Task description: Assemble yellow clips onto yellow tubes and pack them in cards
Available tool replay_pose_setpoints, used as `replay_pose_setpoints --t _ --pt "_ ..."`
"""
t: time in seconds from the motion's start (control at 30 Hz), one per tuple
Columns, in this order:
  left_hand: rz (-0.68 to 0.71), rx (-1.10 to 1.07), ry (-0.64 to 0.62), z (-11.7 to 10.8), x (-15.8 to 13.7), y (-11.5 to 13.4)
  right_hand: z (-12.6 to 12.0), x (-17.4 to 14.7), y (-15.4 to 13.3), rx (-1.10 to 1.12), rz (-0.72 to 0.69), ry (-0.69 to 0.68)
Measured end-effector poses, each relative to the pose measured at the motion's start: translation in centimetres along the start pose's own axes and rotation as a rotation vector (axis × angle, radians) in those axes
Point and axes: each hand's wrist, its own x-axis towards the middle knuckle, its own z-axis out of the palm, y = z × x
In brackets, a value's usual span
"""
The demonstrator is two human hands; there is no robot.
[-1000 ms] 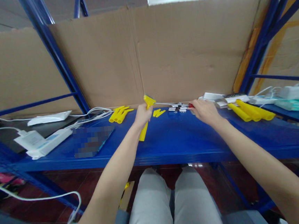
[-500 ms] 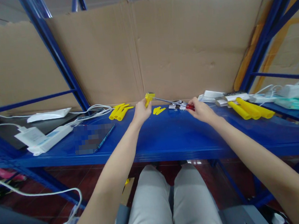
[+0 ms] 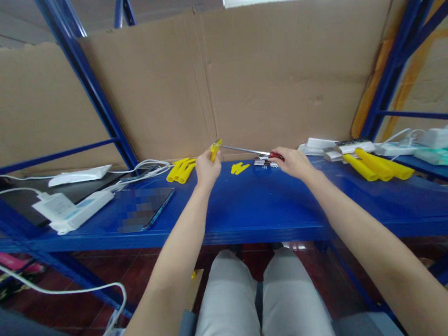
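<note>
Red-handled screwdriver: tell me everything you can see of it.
The screwdriver has a short visible stretch of red, plastic-looking handle and a long, thin, silvery, metal-looking shaft. The right hand grips the handle, partly covering it. The shaft points leftward, above the blue shelf, to the yellow piece in the left hand. The tip's shape, and whether it touches that yellow piece, cannot be told.

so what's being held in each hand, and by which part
The left hand holds a yellow plastic tool near its upper end; the right hand grips a long-shafted metal screwdriver by its red handle.
</note>
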Motion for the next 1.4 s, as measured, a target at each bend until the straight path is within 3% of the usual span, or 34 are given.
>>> replay_pose_setpoints --t 0.37,0.7,1.07,1.4 --pt "-0.011 0.044 -0.079 0.1 -0.7 0.7 2.3 -2.1 0.3 -0.006 0.07 0.014" --pt "0.0 0.017 -0.065 -0.3 -0.6 0.5 1.6 -2.2 -0.8 -0.021 0.042 -0.061" --pt "-0.006 0.024 -0.099 -0.4 -0.7 0.9 1.5 -2.1 -0.6 -0.018 0.075 -0.051" --pt "-0.009 -0.015 -0.045 -0.1 -0.6 0.4 1.1 -2.0 -1.1 0.052 0.076 -0.108"
